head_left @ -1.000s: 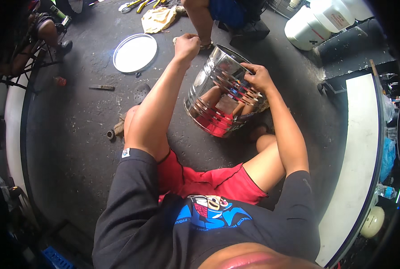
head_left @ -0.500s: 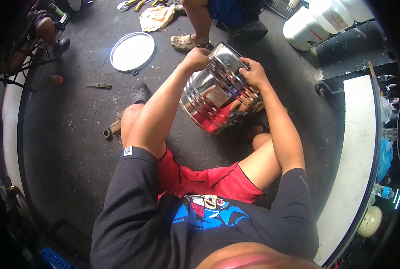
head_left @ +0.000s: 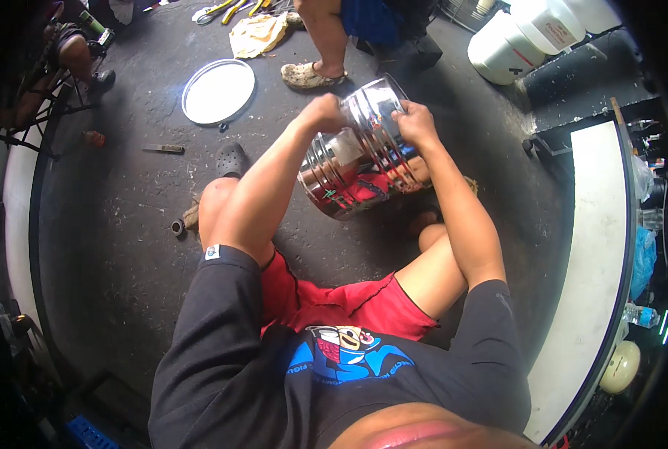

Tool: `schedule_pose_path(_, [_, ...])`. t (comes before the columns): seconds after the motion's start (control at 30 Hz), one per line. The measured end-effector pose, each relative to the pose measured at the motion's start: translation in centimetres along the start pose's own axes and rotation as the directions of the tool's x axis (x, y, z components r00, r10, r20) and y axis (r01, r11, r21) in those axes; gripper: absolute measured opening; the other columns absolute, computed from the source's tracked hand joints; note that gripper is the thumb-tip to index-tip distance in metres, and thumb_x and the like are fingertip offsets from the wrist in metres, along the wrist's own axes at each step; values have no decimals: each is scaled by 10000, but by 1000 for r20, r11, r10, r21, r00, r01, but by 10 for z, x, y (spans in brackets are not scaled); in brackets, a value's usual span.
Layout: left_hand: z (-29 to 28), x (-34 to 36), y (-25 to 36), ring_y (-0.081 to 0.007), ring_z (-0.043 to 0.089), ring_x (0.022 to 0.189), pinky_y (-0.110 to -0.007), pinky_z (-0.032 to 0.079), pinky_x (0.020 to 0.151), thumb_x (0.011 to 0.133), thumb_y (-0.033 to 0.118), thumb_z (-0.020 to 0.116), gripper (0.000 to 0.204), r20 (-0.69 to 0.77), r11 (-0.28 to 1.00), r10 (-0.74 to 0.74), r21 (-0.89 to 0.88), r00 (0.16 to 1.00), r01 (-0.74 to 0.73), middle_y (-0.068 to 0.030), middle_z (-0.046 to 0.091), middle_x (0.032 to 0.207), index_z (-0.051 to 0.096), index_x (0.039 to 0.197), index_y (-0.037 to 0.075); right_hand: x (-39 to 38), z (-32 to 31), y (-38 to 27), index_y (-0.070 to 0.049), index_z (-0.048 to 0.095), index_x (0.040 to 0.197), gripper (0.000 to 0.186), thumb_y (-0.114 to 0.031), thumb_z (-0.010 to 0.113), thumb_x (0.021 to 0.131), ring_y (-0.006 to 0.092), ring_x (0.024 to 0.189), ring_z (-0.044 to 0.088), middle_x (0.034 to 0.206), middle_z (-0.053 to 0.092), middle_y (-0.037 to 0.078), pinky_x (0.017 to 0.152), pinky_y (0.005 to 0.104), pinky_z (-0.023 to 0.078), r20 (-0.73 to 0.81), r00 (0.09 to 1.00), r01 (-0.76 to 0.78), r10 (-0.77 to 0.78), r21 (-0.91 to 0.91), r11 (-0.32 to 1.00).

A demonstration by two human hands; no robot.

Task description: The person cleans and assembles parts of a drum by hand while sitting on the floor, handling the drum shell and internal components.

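A: Start at the far left. What's there?

B: A seated person's dark shoe [head_left: 103,78], and near it a small red object [head_left: 94,138], too small to make out, on the dark floor [head_left: 124,247]. Then a thin, flat tool [head_left: 163,149], lying by itself, and a pipe-like piece [head_left: 179,227] beside the left knee [head_left: 213,196].

A: And the bright disc?

B: A round, shallow lid [head_left: 219,91], flat on the floor. A dark clog [head_left: 231,159] with holes sits below it, and a crumpled yellow cloth [head_left: 257,36] lies above and to its right.

A: Now the hands?

B: The left hand [head_left: 324,112] comes first, fingers curled, at the upper left side of the shiny metal drum [head_left: 368,150]. It's blurred and the fingertips are hidden, so I can't tell whether that grip is closed on anything. A co-worker's pale clog [head_left: 308,75] is just beyond it.

A: Where exactly is the drum?

B: In front of the red shorts [head_left: 349,303], between the lower legs, tilted with its upper end leaning right. Whether its base touches the floor, I can't tell.

A: And the right hand [head_left: 415,123]?

B: Its grip is closed on the drum's upper edge, thumb against the wall. Farther right stand a white bucket [head_left: 502,49], then a long white panel [head_left: 585,262] and a blue plastic bag [head_left: 643,262].
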State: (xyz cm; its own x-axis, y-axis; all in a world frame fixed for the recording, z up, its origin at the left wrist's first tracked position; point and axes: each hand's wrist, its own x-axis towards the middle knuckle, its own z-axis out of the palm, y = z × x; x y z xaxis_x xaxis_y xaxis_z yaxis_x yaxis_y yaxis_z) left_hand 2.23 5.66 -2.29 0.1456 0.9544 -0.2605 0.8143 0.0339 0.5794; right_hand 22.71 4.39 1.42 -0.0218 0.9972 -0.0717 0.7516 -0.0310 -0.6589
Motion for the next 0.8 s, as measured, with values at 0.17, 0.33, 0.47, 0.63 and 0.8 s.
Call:
schedule_pose_path(0.17, [-1,-15,4,-297,639,857,-376,488,782,647,402,703,443,146,997,78,-32,986,-74,-180,666,909,689,936,67,7,7,19,25,627,1062,279,-54,608,795,84,756,578,880,669,41,711,238,457,117,989,62,-95,261,963])
schedule_pose_path(0.33, [-9,-21,3,-295,639,861,-385,487,772,616,477,726,530,133,996,84,-3,988,-84,-185,663,917,683,927,50,-1,9,11,-3,626,1060,289,-104,619,789,104,765,600,881,683,84,743,276,463,182,972,74,-151,370,926])
schedule_pose_path(0.47, [-1,-21,-3,-312,610,962,-386,467,827,558,611,736,725,86,985,160,-84,983,-152,-195,643,999,644,1039,76,-6,7,2,-2,610,1086,311,-55,619,780,94,791,601,902,678,70,748,260,467,179,962,147,-204,292,945])
schedule_pose_path(0.63, [2,1,-28,-262,587,853,-368,459,779,807,461,568,535,3,938,127,-325,992,-119,-174,623,946,572,1083,3,-14,15,-17,33,421,1295,619,-94,668,741,138,964,569,1100,599,101,845,279,459,446,826,50,-346,554,831])
schedule_pose_path(0.8, [-2,12,-26,-158,500,778,-355,427,570,883,360,422,366,53,850,0,-526,999,28,-53,576,904,601,1003,65,-25,45,1,-3,452,1268,703,-361,628,688,358,1084,543,1154,561,245,939,389,416,277,881,394,-383,17,919])
